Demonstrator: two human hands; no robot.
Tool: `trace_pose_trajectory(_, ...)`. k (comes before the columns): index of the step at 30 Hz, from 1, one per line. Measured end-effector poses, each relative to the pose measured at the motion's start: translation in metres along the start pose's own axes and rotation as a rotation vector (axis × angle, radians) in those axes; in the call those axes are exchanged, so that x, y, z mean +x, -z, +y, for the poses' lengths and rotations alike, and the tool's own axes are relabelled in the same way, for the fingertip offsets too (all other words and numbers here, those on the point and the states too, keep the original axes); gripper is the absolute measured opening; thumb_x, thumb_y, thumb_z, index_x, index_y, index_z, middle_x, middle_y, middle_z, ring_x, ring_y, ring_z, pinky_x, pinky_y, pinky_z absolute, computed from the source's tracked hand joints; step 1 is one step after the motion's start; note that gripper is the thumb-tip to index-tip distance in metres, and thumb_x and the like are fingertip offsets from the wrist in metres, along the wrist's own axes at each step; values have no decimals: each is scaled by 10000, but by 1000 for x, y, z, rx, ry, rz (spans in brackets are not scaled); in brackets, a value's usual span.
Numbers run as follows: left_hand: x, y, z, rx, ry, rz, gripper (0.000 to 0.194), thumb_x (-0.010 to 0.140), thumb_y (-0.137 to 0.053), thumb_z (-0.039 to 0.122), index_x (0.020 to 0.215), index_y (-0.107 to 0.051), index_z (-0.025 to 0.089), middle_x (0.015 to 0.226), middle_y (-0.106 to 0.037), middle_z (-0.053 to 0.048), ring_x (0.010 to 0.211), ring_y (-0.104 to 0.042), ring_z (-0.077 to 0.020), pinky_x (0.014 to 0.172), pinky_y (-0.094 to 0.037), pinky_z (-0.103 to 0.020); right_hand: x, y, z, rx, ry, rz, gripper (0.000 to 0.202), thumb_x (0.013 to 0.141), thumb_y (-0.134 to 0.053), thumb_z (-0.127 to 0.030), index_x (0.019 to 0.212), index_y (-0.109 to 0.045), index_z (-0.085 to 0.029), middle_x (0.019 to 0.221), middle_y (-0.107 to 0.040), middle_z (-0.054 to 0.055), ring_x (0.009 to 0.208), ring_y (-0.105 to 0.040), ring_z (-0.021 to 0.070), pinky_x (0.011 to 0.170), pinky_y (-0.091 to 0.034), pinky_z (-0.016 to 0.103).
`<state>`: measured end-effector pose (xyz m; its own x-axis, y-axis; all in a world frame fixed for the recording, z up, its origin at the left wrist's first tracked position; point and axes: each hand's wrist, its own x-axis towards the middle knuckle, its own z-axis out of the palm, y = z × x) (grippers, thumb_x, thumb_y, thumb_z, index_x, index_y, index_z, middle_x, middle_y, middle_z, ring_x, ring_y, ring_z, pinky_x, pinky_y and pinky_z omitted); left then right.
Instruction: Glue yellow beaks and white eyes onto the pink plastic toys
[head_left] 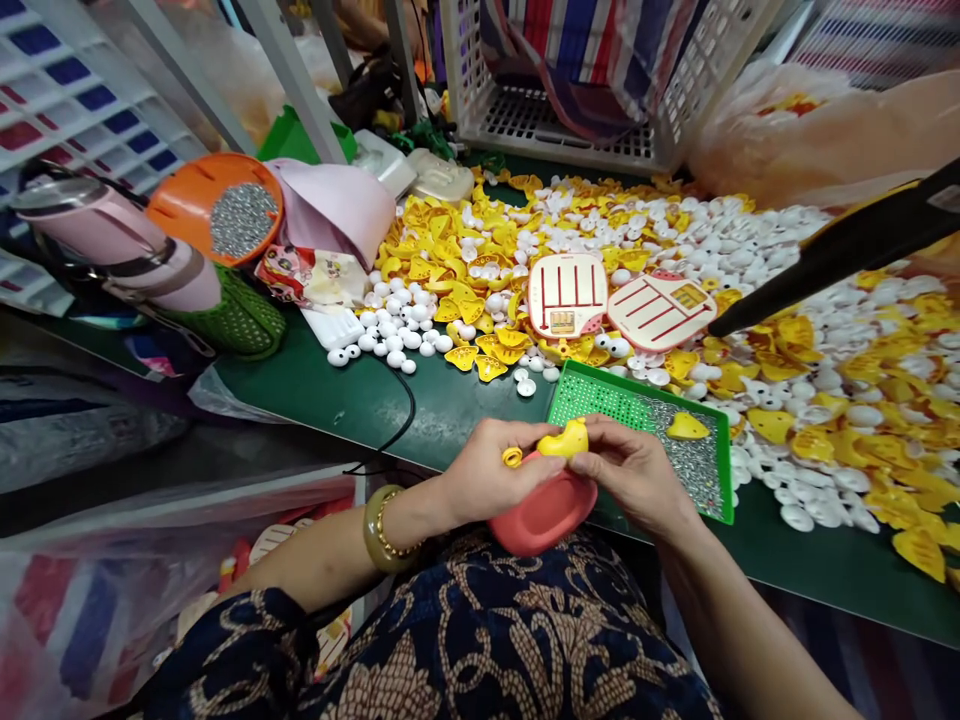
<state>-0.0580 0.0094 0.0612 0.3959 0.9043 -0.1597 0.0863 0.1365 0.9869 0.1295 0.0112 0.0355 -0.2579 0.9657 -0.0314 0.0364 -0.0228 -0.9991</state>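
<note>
Patterned cloth (487, 640) sits before the near edge of the desk (322, 400). There, left hand (487, 470) and right hand (637, 475) pinch a yellow part (564, 440) just above a red one (544, 518).

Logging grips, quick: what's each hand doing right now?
Left hand: closed, holding the yellow part and red part.
Right hand: closed, fingers at the yellow part's other end.

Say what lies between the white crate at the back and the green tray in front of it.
Head view: not bare. Loose yellow parts and white parts, with two slotted cream panels lying among them, nearer the tray.
</note>
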Motion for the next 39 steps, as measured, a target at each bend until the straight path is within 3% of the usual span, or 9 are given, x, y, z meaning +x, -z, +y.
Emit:
trace_pose_trajectory(9, -6, 4, -9, -31, 47, 14, 208, 764, -648, 310, 768, -729, 118, 650, -592, -23, 598, -447, -122, 565, -354, -246, 1, -10, 10, -45, 16, 27, 118, 694, -772, -354, 754, -775, -252, 698, -634, 35, 681, -591, 161, 619, -514, 316)
trace_pose_trajectory(14, -5, 28, -10, -437, 295, -264, 419, 682, -779, 410, 985, -737, 123, 840, -691, -88, 734, -590, -158, 705, -456, -266, 5, -18, 11, -122, 63, 12, 127, 730, -746, -376, 762, -768, -255, 731, -660, 50, 715, -592, 186, 645, -508, 344)
trace_pose_trajectory(20, -6, 34, -20, -265, 291, -139, 317, 710, -777, 397, 886, -765, 134, 759, -708, -52, 636, -570, -116, 637, -431, -220, 8, -29, 8, -234, 199, -80, 192, 847, -580, -293, 776, -751, -241, 716, -650, 49, 703, -593, 176, 632, -500, 319)
trace_pose_trajectory(23, -11, 37, -24, -287, 291, -109, 353, 679, -794, 422, 877, -771, 130, 767, -716, -55, 626, -566, -113, 618, -422, -208, 23, -22, 7, -244, 162, -179, 218, 851, -561, -295, 762, -749, -227, 730, -678, 55, 696, -617, 175, 621, -502, 314)
trace_pose_trajectory(26, -15, 41, -27, -358, 318, -69, 401, 639, -820, 441, 880, -774, 124, 786, -724, -71, 637, -585, -117, 635, -438, -207, 59, -21, 9, -296, 99, -4, 178, 811, -600, -293, 812, -750, -198, 786, -719, 72, 698, -645, 193, 635, -513, 338)
trace_pose_trajectory(28, -17, 46, -29, -382, 322, -56, 415, 638, -824, 446, 890, -773, 119, 793, -726, -82, 656, -600, -126, 652, -450, -213, 91, -32, 10, -396, 103, 116, 164, 800, -614, -252, 860, -751, -185, 861, -737, 81, 766, -666, 207, 695, -523, 349)
trace_pose_trajectory(29, -17, 49, -29, -385, 316, -47, 417, 645, -821, 445, 895, -772, 116, 796, -726, -86, 668, -606, -132, 661, -455, -217, 107, -42, 9, -468, 126, 100, 172, 812, -609, -229, 898, -750, -183, 908, -740, 82, 824, -673, 209, 746, -524, 346)
trace_pose_trajectory(34, -23, 69, -23, -359, 307, 47, 403, 655, -822, 429, 883, -765, 102, 779, -724, -87, 670, -618, -150, 655, -465, -225, 176, -111, 8, -1008, 340, -263, 265, 907, -509, -196, 1077, -712, -192, 1096, -712, 80, 1032, -626, 212, 877, -472, 318)
trace_pose_trajectory(39, -31, 88, -19, -268, 299, 121, 386, 680, -794, 427, 879, -755, 99, 774, -733, -83, 671, -635, -156, 640, -478, -225, 204, -148, 21, -1128, 314, -333, 214, 787, -549, -44, 886, -738, -57, 966, -709, 211, 1042, -575, 329, 845, -447, 414)
